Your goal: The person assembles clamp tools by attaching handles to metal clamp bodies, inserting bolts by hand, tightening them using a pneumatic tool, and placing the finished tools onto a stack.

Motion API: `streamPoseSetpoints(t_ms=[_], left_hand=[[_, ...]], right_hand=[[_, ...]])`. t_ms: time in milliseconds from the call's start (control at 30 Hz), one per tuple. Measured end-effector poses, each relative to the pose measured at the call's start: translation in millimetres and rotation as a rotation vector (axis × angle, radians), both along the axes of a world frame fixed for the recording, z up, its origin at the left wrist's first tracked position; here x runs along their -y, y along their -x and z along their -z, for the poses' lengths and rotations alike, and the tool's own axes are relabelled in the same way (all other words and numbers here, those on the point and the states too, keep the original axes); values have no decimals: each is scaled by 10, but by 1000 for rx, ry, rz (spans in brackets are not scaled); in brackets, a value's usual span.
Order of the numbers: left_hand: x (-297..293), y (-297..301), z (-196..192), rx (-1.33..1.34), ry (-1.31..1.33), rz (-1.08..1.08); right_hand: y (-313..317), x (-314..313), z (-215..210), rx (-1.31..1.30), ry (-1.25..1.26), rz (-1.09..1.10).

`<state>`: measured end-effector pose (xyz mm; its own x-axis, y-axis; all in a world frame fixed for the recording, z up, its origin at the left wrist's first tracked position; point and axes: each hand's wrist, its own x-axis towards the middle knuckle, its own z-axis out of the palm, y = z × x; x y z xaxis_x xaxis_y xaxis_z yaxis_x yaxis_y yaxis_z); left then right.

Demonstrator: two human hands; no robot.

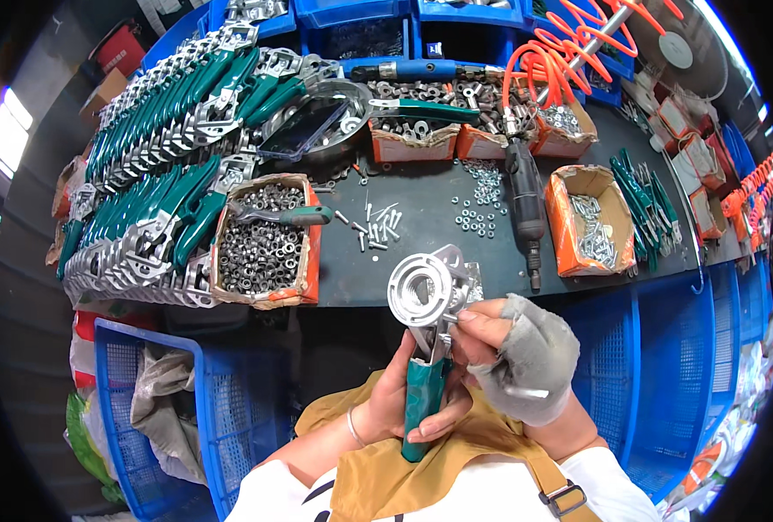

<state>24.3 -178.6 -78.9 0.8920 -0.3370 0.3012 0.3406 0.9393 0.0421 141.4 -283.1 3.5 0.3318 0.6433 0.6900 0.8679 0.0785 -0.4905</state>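
Note:
My left hand (393,383) is wrapped around the green handle (425,396) of a hand tool, held upright in front of my apron. Its silver cast head (419,290) has a threaded round opening and sits just over the table's front edge. My right hand (526,357), in a grey fingerless glove, has thumb and finger pinched at the side of the head. Between those fingertips is a small metal pin (450,318), touching or very close to the casting. A second short pin (526,393) shows at the glove's palm side.
Green-handled tools (156,204) are stacked at left. A box of nuts (265,248) carries a ratchet wrench (282,214). Loose pins (382,228) and nuts (482,204) lie on the dark table (421,191). A power driver (524,200) lies beside a box of screws (591,230). Blue crates (230,418) flank me.

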Motion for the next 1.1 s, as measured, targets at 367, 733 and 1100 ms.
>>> streamPoseSetpoints(t_ms=[367,733,1100], left_hand=[[15,42,74,-83,37,-23],[-3,75,-64,-263,41,-264],[62,102,19,-260,41,-258]], right_hand=[[48,5,139,-244,48,30],[20,99,169,-137,133,197],[217,-60,91,-559,114,112]])
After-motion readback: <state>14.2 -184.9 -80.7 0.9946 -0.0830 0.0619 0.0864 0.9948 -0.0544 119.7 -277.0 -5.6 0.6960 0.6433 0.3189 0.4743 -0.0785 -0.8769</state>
